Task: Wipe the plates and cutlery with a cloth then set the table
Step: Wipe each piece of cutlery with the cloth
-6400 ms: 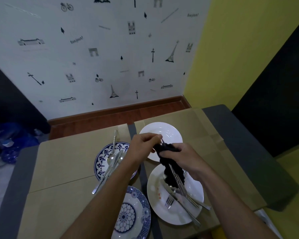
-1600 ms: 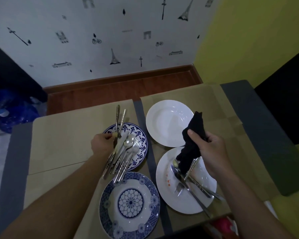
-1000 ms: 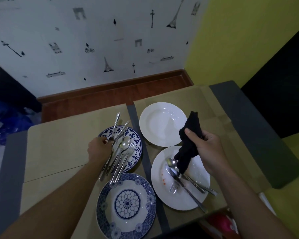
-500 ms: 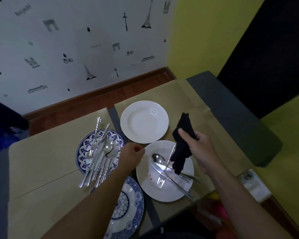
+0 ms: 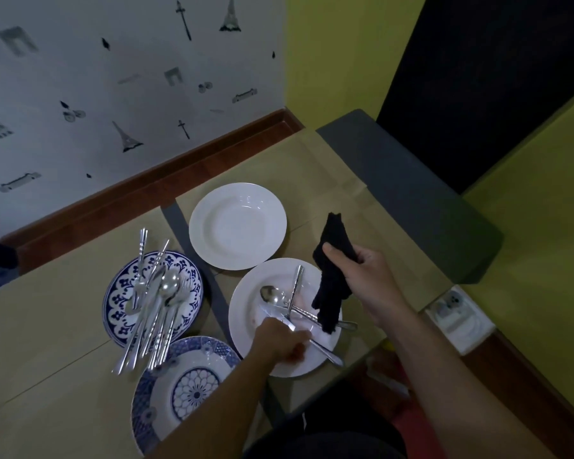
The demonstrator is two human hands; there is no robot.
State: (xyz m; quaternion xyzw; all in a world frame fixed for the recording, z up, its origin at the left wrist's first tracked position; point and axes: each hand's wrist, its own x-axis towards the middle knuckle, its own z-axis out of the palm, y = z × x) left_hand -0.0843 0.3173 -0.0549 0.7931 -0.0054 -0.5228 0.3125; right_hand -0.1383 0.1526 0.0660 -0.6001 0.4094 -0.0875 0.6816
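Note:
My right hand point(image 5: 367, 279) grips a black cloth point(image 5: 332, 276) that hangs over the near white plate point(image 5: 246, 313). A spoon point(image 5: 270, 295) and other cutlery lie crossed on that plate. My left hand point(image 5: 280, 339) has its fingers curled down on the plate around a piece of cutlery point(image 5: 325, 351); which piece is hidden under the hand. A pile of cutlery point(image 5: 153, 306) rests on the far blue-patterned plate point(image 5: 120, 293). An empty white plate point(image 5: 237, 225) sits behind, and a second blue-patterned plate point(image 5: 186, 385) lies near me.
The table point(image 5: 47, 326) is covered in brown paper with grey strips at its edges. A patterned wall and a brown skirting board point(image 5: 146, 187) stand behind it. A white socket box point(image 5: 458, 319) sits on the floor to the right.
My left hand left the cutlery pile on the blue plate and moved right onto the near white plate, closing on a piece there. The right hand keeps holding the cloth.

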